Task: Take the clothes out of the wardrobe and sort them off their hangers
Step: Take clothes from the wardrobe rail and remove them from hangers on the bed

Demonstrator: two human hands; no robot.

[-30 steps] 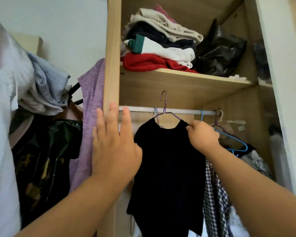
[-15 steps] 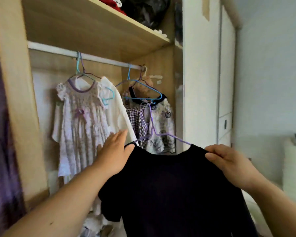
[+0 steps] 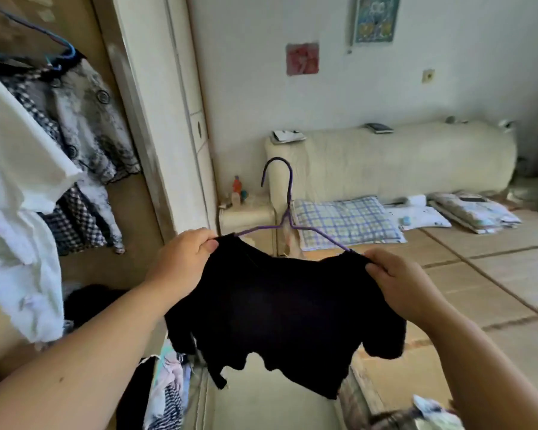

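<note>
While pinched at both shoulders, black top mid-air.

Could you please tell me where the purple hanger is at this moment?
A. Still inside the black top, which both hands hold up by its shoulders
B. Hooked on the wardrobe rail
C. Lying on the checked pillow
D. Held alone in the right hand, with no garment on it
A: the purple hanger rises from the neckline of the black top, which the left hand and the right hand pinch at its shoulders, away from the wardrobe.
</note>
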